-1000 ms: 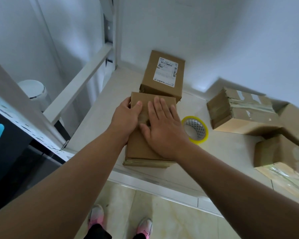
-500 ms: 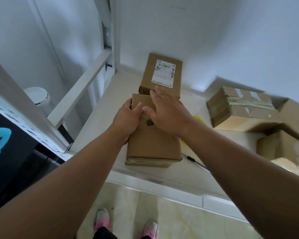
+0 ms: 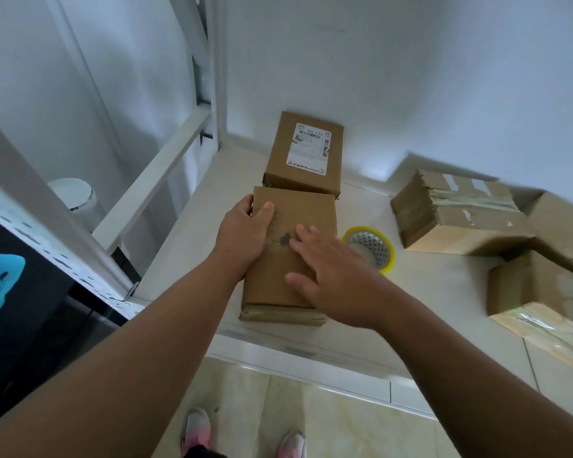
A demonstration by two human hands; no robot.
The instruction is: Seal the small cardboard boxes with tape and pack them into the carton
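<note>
A small brown cardboard box (image 3: 298,209) lies flat on the white shelf (image 3: 444,292), tape running along its top seam. My left hand (image 3: 245,233) grips its far left edge, thumb on top. My right hand (image 3: 331,269) lies flat with straight fingers on the near right part of the lid. Behind it stands a second small box (image 3: 306,150) with a white shipping label. A yellow roll of tape (image 3: 374,249) lies just right of the box, partly hidden by my right hand.
Several worn, taped cardboard boxes (image 3: 457,213) crowd the shelf's right side. White shelf beams (image 3: 153,180) run on the left, with a white bin (image 3: 75,200) below them. The wall closes the back. My shoes (image 3: 196,431) stand on the tiled floor.
My right hand slid back along the lid from the box's far end toward me, uncovering the tape roll. The left hand kept its hold on the box's left edge.
</note>
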